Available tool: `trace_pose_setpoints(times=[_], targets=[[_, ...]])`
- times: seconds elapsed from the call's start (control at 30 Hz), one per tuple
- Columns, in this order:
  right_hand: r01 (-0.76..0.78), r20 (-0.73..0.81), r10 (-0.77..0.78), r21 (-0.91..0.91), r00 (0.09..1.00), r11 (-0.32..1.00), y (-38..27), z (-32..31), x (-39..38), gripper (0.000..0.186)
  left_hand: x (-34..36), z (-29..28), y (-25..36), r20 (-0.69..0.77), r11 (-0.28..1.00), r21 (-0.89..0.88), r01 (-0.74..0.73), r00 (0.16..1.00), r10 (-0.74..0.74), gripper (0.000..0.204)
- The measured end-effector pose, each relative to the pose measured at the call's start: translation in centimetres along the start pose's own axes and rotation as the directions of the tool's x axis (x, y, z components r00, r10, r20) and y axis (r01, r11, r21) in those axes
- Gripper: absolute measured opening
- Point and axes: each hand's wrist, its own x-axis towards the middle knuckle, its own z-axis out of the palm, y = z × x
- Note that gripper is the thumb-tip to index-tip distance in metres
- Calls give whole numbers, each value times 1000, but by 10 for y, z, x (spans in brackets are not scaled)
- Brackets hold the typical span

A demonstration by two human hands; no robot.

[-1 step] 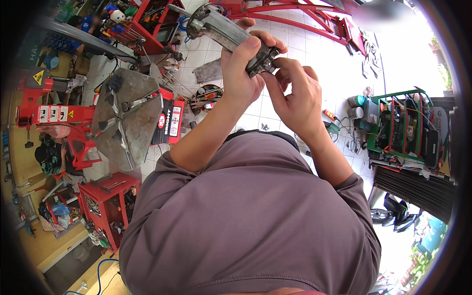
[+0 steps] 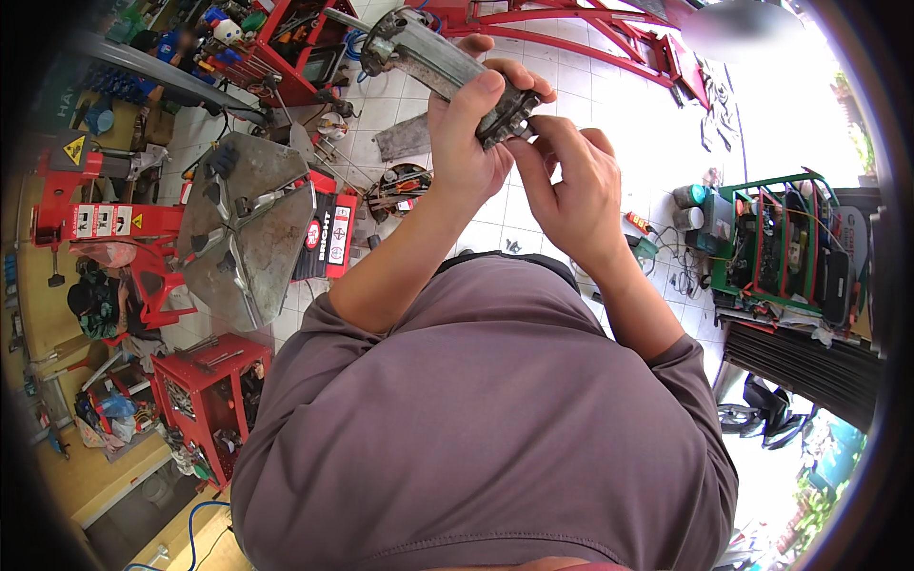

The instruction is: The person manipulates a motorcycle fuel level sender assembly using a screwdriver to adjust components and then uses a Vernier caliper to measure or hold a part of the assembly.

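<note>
My left hand (image 2: 466, 133) is wrapped round a grey metal piston cylinder (image 2: 430, 59), its thumb laid along the near end. A thin rod sticks out past the round flange at the far left end, and the whole piece tilts down toward the right. The near end has a dark, dirty flange (image 2: 505, 119). Against that flange my right hand (image 2: 576, 181) is closed, thumb and forefinger pinched at a small metal bit whose kind I cannot make out. The fingertips partly hide it.
Left of my arms stands a red tyre changer with a grey turntable (image 2: 276, 157). Below it is a red tool cart (image 2: 214, 366). A round tray of tools (image 2: 398, 188) lies on the tiled floor. At right is a green rack (image 2: 776, 243); red lifting gear (image 2: 571, 38) is ahead.
The fingers of my right hand have shifted slightly at the flange, and a bit more metal shows by the fingertips. My left hand and the cylinder have stayed in place.
</note>
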Motion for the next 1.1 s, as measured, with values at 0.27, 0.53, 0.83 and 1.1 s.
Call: trace_pose_setpoints(times=[0.27,0.53,0.83,1.1], targets=[[-47,14,46,35,999,998,-8,-4,3,16,-1,-1,2,-8,1000,27,-4,1000,4,42],[-32,15,32,-11,999,999,-4,-1,1,20,1,-3,-1,-1,1000,0,-3,1000,3,41],[-17,39,21,-97,999,995,-1,-4,-2,15,-2,-2,-5,3,999,36,12,1000,-12,43],[-270,121,248,222,961,937,-3,-9,-9,11,-5,-12,-7,138,960,278,-26,990,-13,48]])
